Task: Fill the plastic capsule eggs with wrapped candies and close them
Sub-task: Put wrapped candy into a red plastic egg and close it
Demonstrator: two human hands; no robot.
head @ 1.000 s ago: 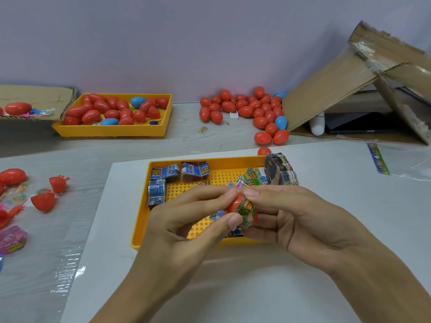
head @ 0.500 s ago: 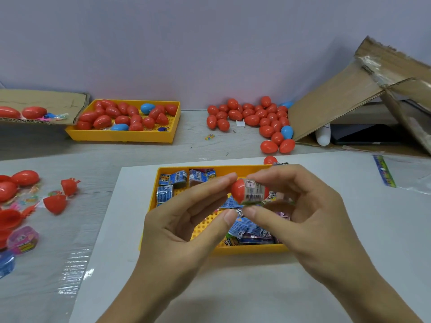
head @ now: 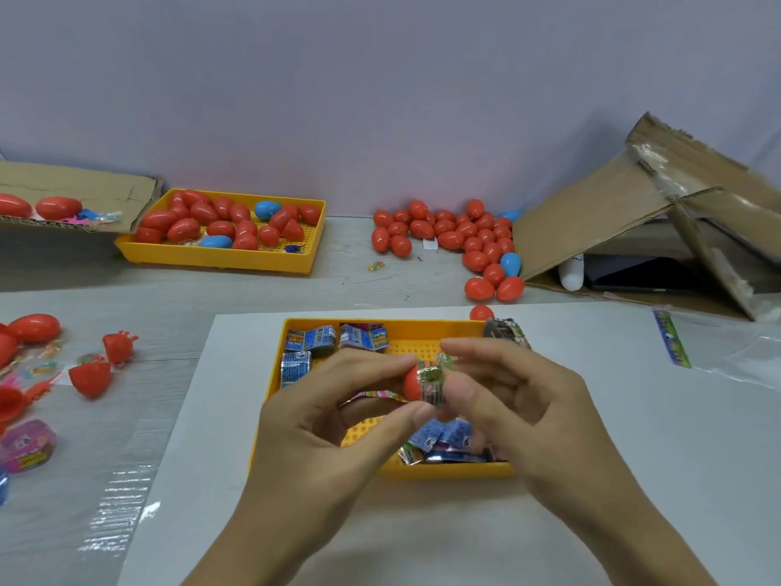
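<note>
The left hand (head: pixel 321 420) pinches a red egg half (head: pixel 412 383), open end facing right. The right hand's (head: pixel 520 399) grip clamps a candy (head: pixel 432 381) at that mouth, above the tray (head: pixel 422 469). It likely needs pushing leftward.

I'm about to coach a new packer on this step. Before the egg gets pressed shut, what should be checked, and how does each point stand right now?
1. Red egg half pinched securely by left hand: ok.
2. Wrapped candy seated fully inside the half: not ok, most of it sticks out.
3. Right hand holding the candy: ok, fingers are on it.
4. Matching second half ready to close: cannot tell, none visible in either hand.
5. Work held over the yellow candy tray, so a drop lands inside: ok.
6. More candies in the tray: ok.
</note>
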